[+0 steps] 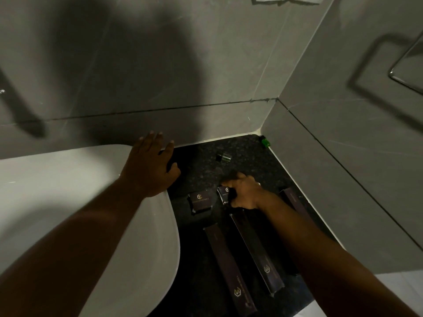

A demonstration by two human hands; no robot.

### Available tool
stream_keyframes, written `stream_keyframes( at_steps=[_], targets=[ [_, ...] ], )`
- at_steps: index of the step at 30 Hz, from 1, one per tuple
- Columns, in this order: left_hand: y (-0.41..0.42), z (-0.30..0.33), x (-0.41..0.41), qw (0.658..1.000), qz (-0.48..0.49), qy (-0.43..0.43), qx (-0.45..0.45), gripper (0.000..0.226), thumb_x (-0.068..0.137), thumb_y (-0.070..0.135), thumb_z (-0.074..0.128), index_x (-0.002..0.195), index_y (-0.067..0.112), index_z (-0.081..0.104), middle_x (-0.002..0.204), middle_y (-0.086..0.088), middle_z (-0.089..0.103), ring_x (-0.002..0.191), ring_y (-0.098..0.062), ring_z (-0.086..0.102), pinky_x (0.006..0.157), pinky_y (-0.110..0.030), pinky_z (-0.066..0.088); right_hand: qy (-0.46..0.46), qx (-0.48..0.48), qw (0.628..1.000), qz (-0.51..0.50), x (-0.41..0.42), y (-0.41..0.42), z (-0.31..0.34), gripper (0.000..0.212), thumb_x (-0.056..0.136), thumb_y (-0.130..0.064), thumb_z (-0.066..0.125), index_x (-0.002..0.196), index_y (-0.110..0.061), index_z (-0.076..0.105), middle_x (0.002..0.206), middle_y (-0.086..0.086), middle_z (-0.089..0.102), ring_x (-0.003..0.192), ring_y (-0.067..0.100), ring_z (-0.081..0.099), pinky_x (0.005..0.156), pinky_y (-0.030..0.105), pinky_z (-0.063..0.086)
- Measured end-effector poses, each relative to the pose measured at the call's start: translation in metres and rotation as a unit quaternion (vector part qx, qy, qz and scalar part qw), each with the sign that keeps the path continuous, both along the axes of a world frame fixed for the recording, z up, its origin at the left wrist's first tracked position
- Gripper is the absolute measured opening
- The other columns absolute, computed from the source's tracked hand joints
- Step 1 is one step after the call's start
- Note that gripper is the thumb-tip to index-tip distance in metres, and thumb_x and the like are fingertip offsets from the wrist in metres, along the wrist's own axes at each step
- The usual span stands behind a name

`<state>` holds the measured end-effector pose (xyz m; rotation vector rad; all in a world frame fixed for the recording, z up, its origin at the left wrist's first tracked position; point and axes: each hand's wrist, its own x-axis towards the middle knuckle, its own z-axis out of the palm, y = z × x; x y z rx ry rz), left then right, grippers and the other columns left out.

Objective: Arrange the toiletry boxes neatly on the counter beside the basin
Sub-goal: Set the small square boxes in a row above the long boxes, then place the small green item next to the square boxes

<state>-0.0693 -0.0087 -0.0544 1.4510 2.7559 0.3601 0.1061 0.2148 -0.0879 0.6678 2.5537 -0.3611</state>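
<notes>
Right hand point(246, 193) closed around a small dark box point(223, 194) on the black speckled tabletop point(247, 154); fingers curl over the box's far and right side, so only its left end shows, grip pinching it against the surface. Second small box point(201, 200) sits just left of the held one, apart from the hand, free on the tabletop. Both small boxes carry a gold hexagon logo with a line of gold text under it, text too small to read.

Left hand point(150, 164) lies flat, fingers spread, palm down on the rim of the white basin point(57, 191), fingertips reaching toward the wall; holds nothing.

Three long dark boxes lie lengthwise toward the camera: left long box point(229, 271) nearest the basin, middle long box point(256, 252) just beside it, both with a gold hexagon mark near the near end, lettering unreadable. Third long box point(294, 202) is close to the right wall, mostly hidden behind the right forearm, only its far end visible.

Small clear vial point(223, 156) with dark cap lies on its side further back. Green item point(265, 141) in the back corner, too small to identify. Scene dim, box colour hard to judge, dark purple or brown. Metal rail point(405, 72) on the right wall, cut off by the frame edge.
</notes>
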Motion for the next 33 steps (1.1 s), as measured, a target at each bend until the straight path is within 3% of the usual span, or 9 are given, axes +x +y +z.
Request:
stream_keyframes(
  at_steps=[4,7,9,12,19,22,26,28,33],
  targets=[
    [0.000,-0.001,0.000,1.000,-0.001,0.004,-0.002,0.083,0.079,0.058,0.013,0.146,0.012,0.030,0.155,-0.025,0.023,0.145,-0.040,0.013,0.117,-0.052,0.008,0.087,-0.063,0.992,-0.068,0.001,0.002,0.022,0.082,0.073,-0.041,0.068,0.146,-0.036,0.029,0.147,0.009,0.033,0.135,0.035,0.029,0.108,0.049,0.035],
    [0.000,-0.003,-0.001,1.000,-0.002,0.006,0.004,0.082,0.079,0.058,0.015,0.145,0.012,0.031,0.154,-0.025,0.024,0.144,-0.040,0.014,0.116,-0.052,0.008,0.238,-0.037,0.965,-0.107,-0.019,0.013,0.037,0.068,0.076,-0.036,0.067,0.139,-0.019,0.047,0.134,0.014,0.051,0.124,0.032,0.050,0.103,0.040,0.043],
    [0.000,-0.003,-0.001,1.000,-0.001,0.006,0.006,0.082,0.079,0.058,0.014,0.145,0.012,0.030,0.155,-0.024,0.023,0.145,-0.039,0.012,0.117,-0.051,0.007,0.271,-0.005,0.955,-0.124,-0.043,0.023,0.041,0.054,0.081,-0.029,0.067,0.131,-0.011,0.055,0.129,0.017,0.058,0.117,0.032,0.057,0.099,0.036,0.045],
    [-0.001,-0.004,-0.001,1.000,0.004,0.008,0.013,0.081,0.080,0.057,0.015,0.145,0.012,0.030,0.156,-0.022,0.022,0.146,-0.037,0.011,0.117,-0.049,0.005,0.240,0.025,0.965,-0.105,-0.080,0.032,0.036,0.045,0.084,-0.027,0.066,0.125,-0.010,0.059,0.121,0.018,0.063,0.112,0.034,0.059,0.093,0.037,0.047],
    [0.001,-0.005,0.001,1.000,0.003,0.011,0.023,0.077,0.081,0.054,0.018,0.145,0.014,0.032,0.156,-0.021,0.023,0.146,-0.037,0.012,0.117,-0.049,0.006,0.100,0.075,0.992,-0.031,-0.115,0.037,0.016,0.038,0.088,-0.018,0.062,0.119,0.003,0.058,0.127,0.025,0.057,0.117,0.038,0.055,0.096,0.039,0.044],
    [0.000,-0.002,0.001,1.000,0.004,0.008,0.022,0.077,0.081,0.055,0.017,0.145,0.014,0.031,0.156,-0.021,0.022,0.146,-0.037,0.011,0.117,-0.049,0.006,0.103,0.032,0.992,-0.061,-0.099,0.047,0.015,0.041,0.083,-0.023,0.066,0.116,0.001,0.060,0.122,0.025,0.059,0.112,0.039,0.057,0.092,0.040,0.047],
    [0.000,0.000,0.001,1.000,0.005,0.008,0.013,0.078,0.080,0.055,0.018,0.144,0.013,0.033,0.155,-0.023,0.025,0.145,-0.038,0.014,0.116,-0.051,0.009,0.196,-0.039,0.962,-0.184,-0.045,0.067,0.026,0.030,0.077,-0.017,0.072,0.102,-0.001,0.069,0.101,0.020,0.070,0.095,0.033,0.067,0.080,0.035,0.053],
    [0.000,0.000,0.002,1.000,0.001,0.010,0.015,0.075,0.081,0.053,0.022,0.141,0.010,0.038,0.152,-0.025,0.031,0.143,-0.042,0.019,0.115,-0.053,0.013,0.220,-0.051,0.947,-0.227,-0.013,0.074,0.029,0.031,0.077,-0.012,0.074,0.106,-0.002,0.069,0.105,0.016,0.070,0.098,0.029,0.066,0.083,0.031,0.051],
    [0.000,0.003,0.002,1.000,0.000,0.007,0.004,0.076,0.082,0.053,0.021,0.141,0.009,0.039,0.150,-0.027,0.032,0.141,-0.043,0.022,0.114,-0.055,0.016,0.180,-0.060,0.952,-0.241,0.030,0.072,0.027,0.035,0.076,-0.013,0.075,0.110,-0.007,0.069,0.113,0.015,0.069,0.102,0.027,0.065,0.093,0.039,0.052]
  ],
)
